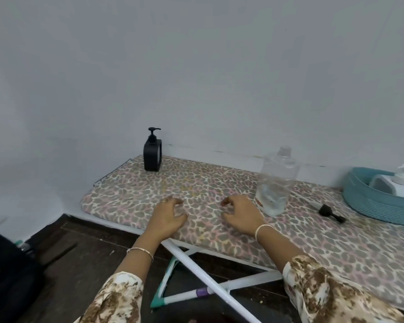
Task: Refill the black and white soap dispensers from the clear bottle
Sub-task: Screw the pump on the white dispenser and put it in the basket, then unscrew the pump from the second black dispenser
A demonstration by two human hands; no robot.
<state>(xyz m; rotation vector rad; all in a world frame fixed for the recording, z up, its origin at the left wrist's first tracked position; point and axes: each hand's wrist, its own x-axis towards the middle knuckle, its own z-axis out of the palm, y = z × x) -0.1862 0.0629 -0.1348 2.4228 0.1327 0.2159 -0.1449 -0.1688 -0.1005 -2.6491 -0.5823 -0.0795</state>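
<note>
- My left hand (167, 217) and right hand (240, 214) lie side by side near the front edge of the ironing board (208, 183). The fingers of both are loosely curled, claw-like, and grip nothing.
- The board's padded cloth cover has a grey, pink and cream leopard pattern. Its white tubular legs (196, 273) cross beneath it.
- The black dispenser (152, 155) is a boxy, matte block with its pump on. It stands upright at the board's far left corner, against the wall.
- The clear bottle (276, 183), of thin rounded plastic, stands just beyond my right hand. I cannot tell whether its ribbed top is a cap or a bare thread, and the level of its contents is hard to make out.
- A loose black pump head (329, 212) with a thin pale tube lies flat between the bottle and a ribbed teal basket (369, 206).
- The white dispenser (397, 183) sits inside that basket at the board's right end and is partly cut off by the picture's edge.
- My sleeves (324, 292) are cream with brown blotches, and a thin bangle circles each wrist.
</note>
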